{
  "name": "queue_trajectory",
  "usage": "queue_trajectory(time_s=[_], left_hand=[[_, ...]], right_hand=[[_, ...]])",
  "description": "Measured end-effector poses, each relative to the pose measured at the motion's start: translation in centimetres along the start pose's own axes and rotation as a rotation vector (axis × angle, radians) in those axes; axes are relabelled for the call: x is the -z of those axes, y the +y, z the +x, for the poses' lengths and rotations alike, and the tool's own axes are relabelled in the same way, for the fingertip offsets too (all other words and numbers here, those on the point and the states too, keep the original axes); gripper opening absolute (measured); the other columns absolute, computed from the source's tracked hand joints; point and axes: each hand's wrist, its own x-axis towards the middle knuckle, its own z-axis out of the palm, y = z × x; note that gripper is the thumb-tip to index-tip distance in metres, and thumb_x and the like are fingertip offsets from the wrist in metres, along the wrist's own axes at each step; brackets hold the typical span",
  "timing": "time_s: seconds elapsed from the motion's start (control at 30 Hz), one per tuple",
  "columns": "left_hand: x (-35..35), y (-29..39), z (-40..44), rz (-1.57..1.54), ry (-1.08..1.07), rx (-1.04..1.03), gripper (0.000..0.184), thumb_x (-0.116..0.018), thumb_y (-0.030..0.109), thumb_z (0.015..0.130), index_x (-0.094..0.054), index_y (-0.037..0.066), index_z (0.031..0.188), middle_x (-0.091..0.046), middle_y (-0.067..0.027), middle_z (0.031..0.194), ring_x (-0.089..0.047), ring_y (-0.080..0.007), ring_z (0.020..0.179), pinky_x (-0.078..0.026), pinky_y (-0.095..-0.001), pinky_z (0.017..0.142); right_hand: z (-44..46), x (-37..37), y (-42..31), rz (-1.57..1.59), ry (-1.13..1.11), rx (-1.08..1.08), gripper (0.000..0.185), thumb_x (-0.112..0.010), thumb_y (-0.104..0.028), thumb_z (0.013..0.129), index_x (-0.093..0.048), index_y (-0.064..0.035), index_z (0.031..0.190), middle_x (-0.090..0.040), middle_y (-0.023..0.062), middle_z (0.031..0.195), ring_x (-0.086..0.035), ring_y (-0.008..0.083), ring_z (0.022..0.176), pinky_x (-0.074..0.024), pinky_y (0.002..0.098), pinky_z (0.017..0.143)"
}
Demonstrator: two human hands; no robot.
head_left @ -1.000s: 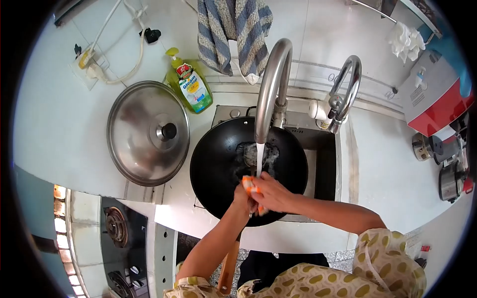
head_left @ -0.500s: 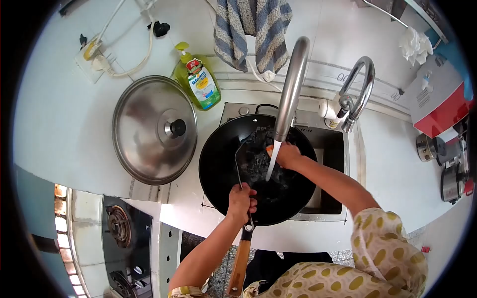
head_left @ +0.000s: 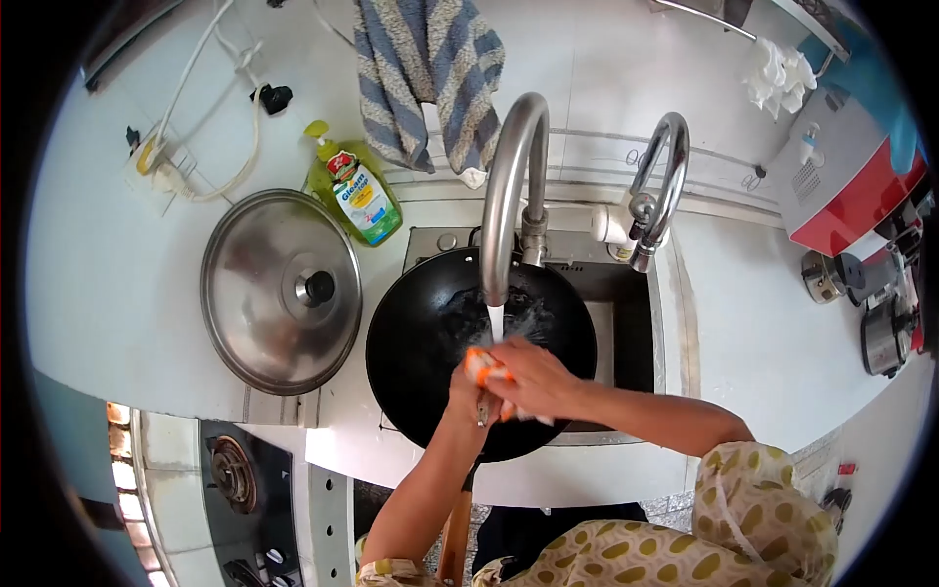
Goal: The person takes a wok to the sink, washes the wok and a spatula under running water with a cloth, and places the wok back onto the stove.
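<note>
My left hand (head_left: 466, 393) is closed around a long-handled metal cooking utensil (head_left: 482, 410); its handle end shows below the fist, and its head is hidden. My right hand (head_left: 536, 380) grips an orange and white cloth (head_left: 481, 366) and presses it against the utensil, right beside the left hand. Both hands are over a black wok (head_left: 406, 391), which rests across the sink with its wooden handle (head_left: 455, 541) toward my body. Water runs from the large faucet (head_left: 501, 210) into the wok, just behind the hands, and splashes there.
Left of the wok lies a steel lid (head_left: 259, 293) with a black knob. A green soap bottle (head_left: 362, 201) stands behind it, near a hanging striped towel (head_left: 421, 83). A smaller faucet (head_left: 673, 161) rises at the right. The gas stove (head_left: 240, 479) is at lower left.
My right hand has come from under the water stream toward me and met my left hand, bringing the cloth onto the utensil. The view has shifted slightly.
</note>
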Motion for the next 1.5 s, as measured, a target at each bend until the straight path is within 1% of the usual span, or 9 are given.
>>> queue_trajectory(time_s=[0.47,0.8,1.0,1.2,1.27,1.33,1.4,1.47,1.5], left_hand=[[0.7,1.6,-3.8,0.590,0.260,0.159,0.009,-0.043,0.007,0.082,-0.051,0.003,0.081,-0.043,-0.0016,0.062,-0.032,-0.0062,0.042,-0.021,-0.0201,0.034],[0.5,5.7,-11.6,1.060,0.412,-0.165,0.019,-0.057,0.017,0.081,-0.047,0.004,0.073,-0.043,-0.0015,0.049,-0.037,-0.0067,0.036,-0.026,-0.0210,0.031],[2.5,5.3,-14.2,1.052,0.454,-0.258,0.031,-0.053,0.020,0.083,-0.047,0.003,0.058,-0.047,-0.0040,0.045,-0.038,-0.0075,0.034,-0.028,-0.0225,0.032],[3.0,5.0,-15.6,0.829,0.473,-0.332,0.030,-0.052,0.018,0.083,-0.047,0.005,0.058,-0.047,-0.0048,0.046,-0.038,-0.0073,0.036,-0.027,-0.0216,0.034],[2.9,4.9,-15.8,0.812,0.495,-0.333,0.028,-0.052,0.017,0.083,-0.047,0.005,0.058,-0.047,-0.0041,0.046,-0.038,-0.0072,0.036,-0.027,-0.0213,0.035],[2.7,4.8,-16.0,0.782,0.519,-0.338,0.027,-0.052,0.016,0.083,-0.048,0.004,0.058,-0.047,-0.0038,0.046,-0.038,-0.0072,0.036,-0.026,-0.0210,0.035],[2.2,4.5,-16.1,0.765,0.518,-0.342,0.026,-0.052,0.014,0.082,-0.049,0.003,0.059,-0.047,-0.0038,0.046,-0.038,-0.0073,0.036,-0.026,-0.0209,0.035],[1.9,4.3,-16.2,0.750,0.477,-0.350,0.030,-0.054,0.014,0.083,-0.046,0.003,0.057,-0.046,-0.0031,0.045,-0.040,-0.0065,0.039,-0.029,-0.0211,0.037],[1.9,4.0,-16.1,0.778,0.475,-0.369,0.024,-0.050,0.011,0.082,-0.049,0.002,0.059,-0.047,-0.0041,0.045,-0.037,-0.0072,0.035,-0.026,-0.0210,0.035]], right_hand=[[9.2,0.7,9.0,-0.419,-0.411,-0.232,0.025,-0.055,-0.016,0.078,-0.060,-0.0142,0.103,-0.050,0.0127,0.109,-0.055,0.0294,0.098,-0.0451,0.0389,0.081],[6.4,-0.7,16.8,-1.137,0.103,0.231,0.032,-0.059,-0.018,0.069,-0.062,-0.0168,0.101,-0.050,0.0082,0.108,-0.044,0.0255,0.104,-0.0389,0.0366,0.081],[0.3,-2.3,7.8,-0.215,-1.049,-0.153,0.033,-0.054,-0.017,0.075,-0.055,-0.0117,0.107,-0.052,0.0142,0.103,-0.043,0.0264,0.108,-0.0414,0.0388,0.079],[3.1,-14.1,2.0,0.270,-0.112,0.578,0.025,-0.045,-0.019,0.087,-0.046,-0.0081,0.110,-0.050,0.0144,0.091,-0.046,0.0266,0.092,-0.0370,0.0337,0.081],[7.9,-18.1,2.1,0.782,0.022,0.407,0.029,-0.046,-0.020,0.086,-0.046,-0.0067,0.112,-0.048,0.0157,0.097,-0.044,0.0296,0.097,-0.0373,0.0361,0.082],[13.9,-18.7,5.5,0.122,0.245,0.540,0.029,-0.047,-0.021,0.086,-0.046,-0.0048,0.110,-0.048,0.0157,0.105,-0.047,0.0307,0.097,-0.0388,0.0392,0.081],[17.1,-14.4,5.6,0.235,0.193,0.024,0.031,-0.046,-0.023,0.086,-0.047,-0.0036,0.110,-0.051,0.0187,0.106,-0.050,0.0309,0.097,-0.0402,0.0416,0.080],[18.1,-12.0,9.5,-0.833,0.497,0.331,0.027,-0.050,-0.019,0.079,-0.051,-0.0110,0.105,-0.049,0.0141,0.106,-0.047,0.0295,0.095,-0.0398,0.0394,0.075],[18.0,-9.6,10.2,-0.470,0.460,0.290,0.030,-0.051,-0.020,0.076,-0.051,-0.0118,0.105,-0.049,0.0132,0.106,-0.048,0.0287,0.093,-0.0397,0.0393,0.075]])
